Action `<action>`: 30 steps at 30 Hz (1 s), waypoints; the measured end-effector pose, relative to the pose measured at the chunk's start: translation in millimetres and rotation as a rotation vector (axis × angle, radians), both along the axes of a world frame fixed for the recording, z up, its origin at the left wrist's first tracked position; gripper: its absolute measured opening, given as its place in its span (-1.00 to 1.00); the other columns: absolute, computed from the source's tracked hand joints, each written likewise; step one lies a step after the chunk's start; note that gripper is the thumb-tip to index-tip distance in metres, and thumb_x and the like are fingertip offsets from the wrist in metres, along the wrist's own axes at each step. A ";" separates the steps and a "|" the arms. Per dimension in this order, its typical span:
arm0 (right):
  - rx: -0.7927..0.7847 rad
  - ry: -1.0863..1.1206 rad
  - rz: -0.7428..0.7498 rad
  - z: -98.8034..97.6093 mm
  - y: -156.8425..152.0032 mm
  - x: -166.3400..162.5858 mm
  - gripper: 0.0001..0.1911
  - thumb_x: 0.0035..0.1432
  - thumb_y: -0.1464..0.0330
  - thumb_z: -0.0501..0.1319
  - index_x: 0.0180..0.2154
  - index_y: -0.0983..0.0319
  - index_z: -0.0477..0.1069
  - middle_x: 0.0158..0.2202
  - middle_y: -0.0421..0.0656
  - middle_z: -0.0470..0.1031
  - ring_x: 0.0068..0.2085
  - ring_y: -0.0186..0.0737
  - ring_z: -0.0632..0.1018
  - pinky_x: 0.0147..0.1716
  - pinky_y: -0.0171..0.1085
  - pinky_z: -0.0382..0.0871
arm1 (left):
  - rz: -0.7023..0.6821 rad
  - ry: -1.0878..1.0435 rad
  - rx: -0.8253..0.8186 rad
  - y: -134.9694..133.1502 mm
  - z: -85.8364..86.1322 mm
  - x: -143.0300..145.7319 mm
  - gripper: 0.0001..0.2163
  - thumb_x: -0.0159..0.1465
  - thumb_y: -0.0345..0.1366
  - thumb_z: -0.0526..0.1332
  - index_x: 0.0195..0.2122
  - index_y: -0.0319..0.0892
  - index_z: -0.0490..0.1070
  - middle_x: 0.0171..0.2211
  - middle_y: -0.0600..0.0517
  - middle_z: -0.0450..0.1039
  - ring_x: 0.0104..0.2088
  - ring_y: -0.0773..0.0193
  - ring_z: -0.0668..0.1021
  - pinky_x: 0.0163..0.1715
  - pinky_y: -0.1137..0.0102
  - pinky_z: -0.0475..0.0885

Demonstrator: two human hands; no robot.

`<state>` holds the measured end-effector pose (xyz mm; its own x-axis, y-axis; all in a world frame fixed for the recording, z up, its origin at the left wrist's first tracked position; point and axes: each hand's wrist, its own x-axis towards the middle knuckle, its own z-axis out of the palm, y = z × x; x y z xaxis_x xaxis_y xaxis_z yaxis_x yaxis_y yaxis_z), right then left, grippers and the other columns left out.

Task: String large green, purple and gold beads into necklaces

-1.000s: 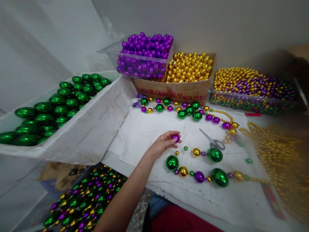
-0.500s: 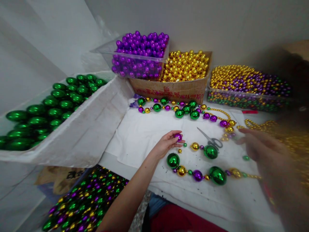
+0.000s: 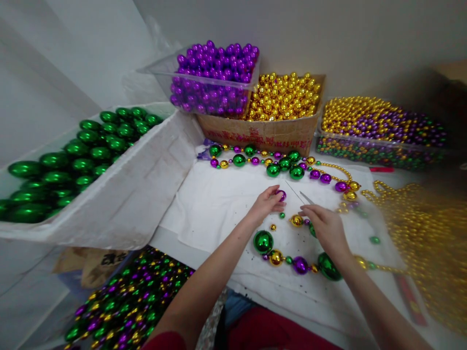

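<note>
My left hand [image 3: 265, 204] pinches a small purple bead [image 3: 281, 195] just above the white cloth [image 3: 219, 204]. My right hand [image 3: 324, 227] rests close beside it with its fingertips pressed together, and what they hold is hidden. A scissor blade [image 3: 305, 197] sticks out from under that hand, which covers the handles. Below both hands a part-strung strand curves across the cloth, with a large green bead [image 3: 263, 241], a gold bead [image 3: 276, 257] and a purple bead [image 3: 300, 265]. A loose gold bead [image 3: 296, 220] lies by my right fingertips.
A white box of green baubles [image 3: 120, 194] stands at the left. At the back stand a clear bin of purple beads [image 3: 211, 92], a cardboard box of gold beads [image 3: 262, 133] and a bin of mixed strands [image 3: 379, 146]. Gold strands [image 3: 419, 228] are heaped at the right.
My right hand has come in from the right and settled over the scissors. My left hand has carried the purple bead slightly up and to the right.
</note>
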<state>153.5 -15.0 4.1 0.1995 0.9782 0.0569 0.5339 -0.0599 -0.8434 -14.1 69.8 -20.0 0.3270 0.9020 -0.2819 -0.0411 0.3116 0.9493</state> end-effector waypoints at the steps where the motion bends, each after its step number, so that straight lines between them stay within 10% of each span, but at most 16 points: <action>1: 0.003 -0.055 0.012 -1.9 1.8 -0.5 -0.67 0.20 0.20 0.08 -0.26 0.22 0.55 -0.31 -0.11 0.60 -0.31 -0.15 0.56 -0.33 -0.24 0.38 | 0.004 0.073 0.062 -1.0 0.0 -1.6 -0.59 0.22 -0.28 0.19 0.10 -0.18 0.21 -0.06 -0.11 0.36 -0.29 0.28 0.55 -0.36 0.38 0.50; 8: -0.010 -0.473 0.124 -4.9 7.1 -4.0 -0.75 0.20 0.32 0.11 -0.16 0.17 0.53 -0.19 -0.16 0.58 -0.23 -0.08 0.57 -0.26 -0.21 0.31 | -0.114 0.641 0.516 -23.3 -1.2 -21.4 -0.94 0.14 -0.35 0.20 -0.35 -0.17 0.42 -0.31 0.05 0.41 -0.35 0.34 0.47 -0.29 0.42 0.38; 13: -0.014 -0.711 0.236 -3.1 10.0 -14.9 -0.77 0.22 0.41 0.08 -0.18 0.21 0.51 -0.20 -0.10 0.57 -0.30 -0.10 0.56 -0.44 -0.26 0.20 | -0.274 0.797 0.564 -29.1 -4.5 -16.0 -0.77 0.07 -0.31 0.27 -0.22 -0.14 0.38 -0.30 0.07 0.40 -0.29 0.28 0.46 -0.28 0.40 0.35; 30: 0.013 -0.891 0.297 -0.3 8.7 -25.4 -0.78 0.26 0.42 0.06 -0.21 0.20 0.48 -0.25 -0.12 0.52 -0.35 -0.20 0.52 -0.53 -0.27 0.04 | -0.292 0.628 0.436 -18.9 -10.7 -19.4 -0.87 0.01 -0.42 0.29 -0.39 -0.17 0.42 -0.47 0.08 0.42 -0.38 0.28 0.47 -0.34 0.40 0.34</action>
